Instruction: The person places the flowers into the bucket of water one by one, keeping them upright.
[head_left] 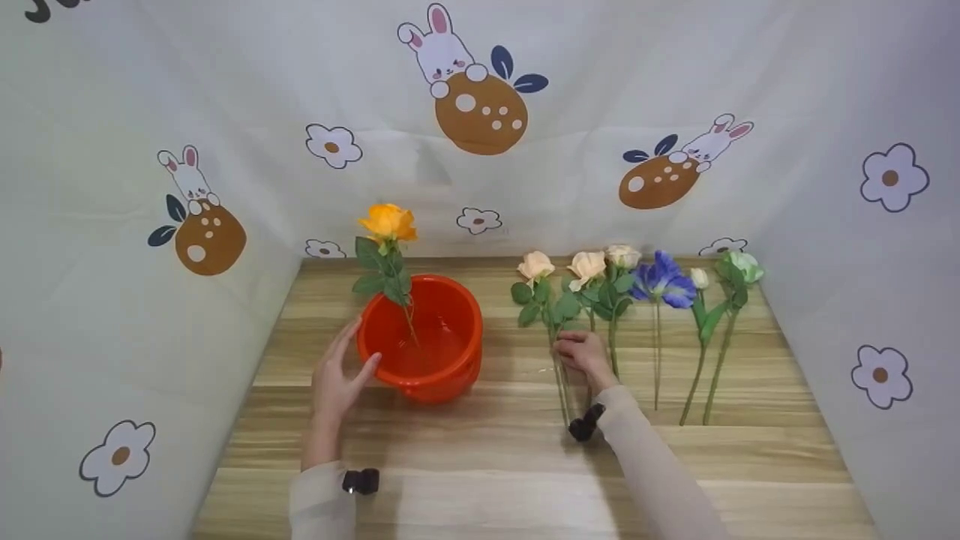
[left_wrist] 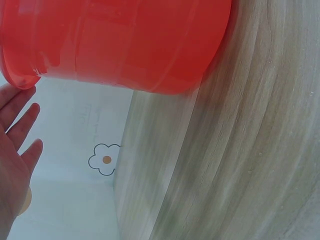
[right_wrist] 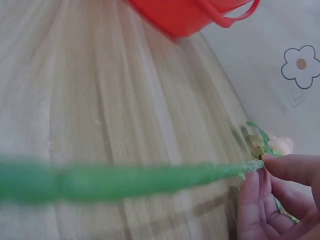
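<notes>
Nearest are two pale sleeves (head_left: 322, 499), each with a small black box (head_left: 361, 481) at the wrist, over the wooden bench (head_left: 487, 480). The left hand (head_left: 337, 379) is on the left side of the red bucket (head_left: 442, 386). Its grip is wide, with the thumb and fingers apart, and fingertips touch the rim. The right hand (head_left: 586, 356) is to the right of the bucket, well apart from it. Its grip is together, with thumb and fingers pinching a green stem (right_wrist: 150, 182). I can't tell for sure which rose that stem belongs to.

The bucket stands upright, left of the middle of the bench. A yellow-orange rose (head_left: 388, 223) is in it, leaning on the far left rim, with its flower up above.

On the right, more flowers are in a row, with heads on the far side and stems pointing near. From left to right there are a peach rose (head_left: 536, 266), another peach rose (head_left: 587, 268), a cream rose (head_left: 622, 256), a purple flower (head_left: 664, 283), a white tulip (head_left: 699, 278) and a pale green flower (head_left: 744, 265).

Farthest is a white cloth (head_left: 570, 150) with bunnies and flowers on it.
</notes>
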